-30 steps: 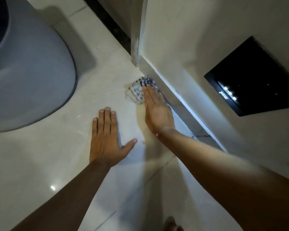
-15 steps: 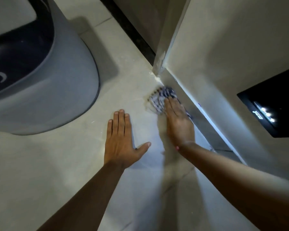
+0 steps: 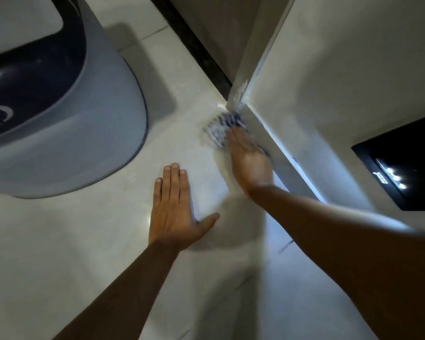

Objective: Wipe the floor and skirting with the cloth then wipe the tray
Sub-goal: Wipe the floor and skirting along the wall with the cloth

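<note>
Since earlier, cloth (image 3: 222,126) nearer corner.

The floor (image 3: 91,241) is lying open between the grey appliance (image 3: 88,133) on the left and the skirting (image 3: 284,153) on the right. The left hand (image 3: 174,207) is pressing flat mid-floor, partly blocking that lane. The right hand (image 3: 249,160) and cloth (image 3: 221,126) are filling the corner where the skirting is meeting the door frame (image 3: 245,79). The wall is closing off the right side.
</note>
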